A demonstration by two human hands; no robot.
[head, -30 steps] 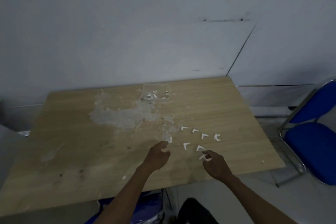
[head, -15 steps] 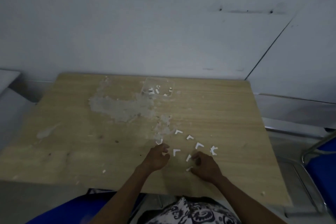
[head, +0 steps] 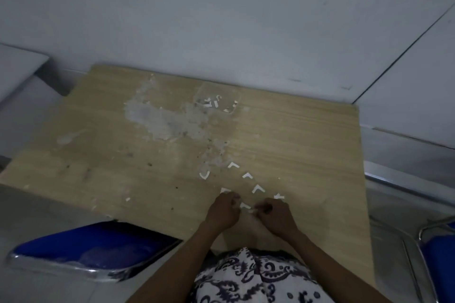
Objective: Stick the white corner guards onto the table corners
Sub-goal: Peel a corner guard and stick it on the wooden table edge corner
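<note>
Few white scraps in clear tray [head: 217, 101] — both hands [head: 222, 211] pinching (blurred) corner guard [head: 247, 207].

Dim, flat, bluish light, soft grainy focus throughout, with wide-angle bending at the edges.

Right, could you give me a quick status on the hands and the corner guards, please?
Both hands, left and right, pinching one small white L-shaped corner guard. Other guards loose on the scuffed wooden table. No corners fitted. Nothing blocking.
</note>
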